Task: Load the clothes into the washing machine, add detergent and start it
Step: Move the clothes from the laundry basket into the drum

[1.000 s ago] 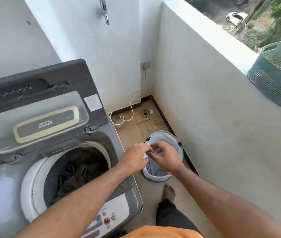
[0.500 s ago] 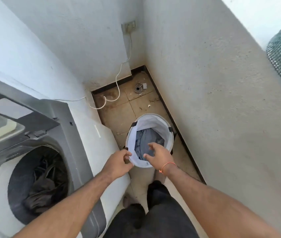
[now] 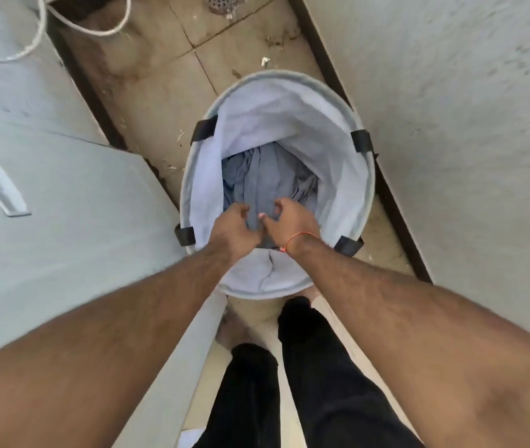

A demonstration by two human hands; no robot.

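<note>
Seen from the head camera, a person leans over a round white laundry basket [image 3: 359, 202] standing on the tiled floor [image 3: 157, 92] at the centre of the frame. Both hands reach inside it. The left hand [image 3: 232, 229] and the right hand [image 3: 291, 223] sit side by side over a crumpled grey-blue garment [image 3: 263, 179] lying at the bottom of the basket. The fingers of both hands are curled into the cloth, gripping it. An orange thread [image 3: 296, 239] circles the right wrist. A white appliance panel [image 3: 56, 202] fills the left of the frame, a white cord [image 3: 95, 29] loops at upper left, and a pale wall [image 3: 451, 124] rises at right. Black trousers [image 3: 315, 367] show at the bottom.
</note>
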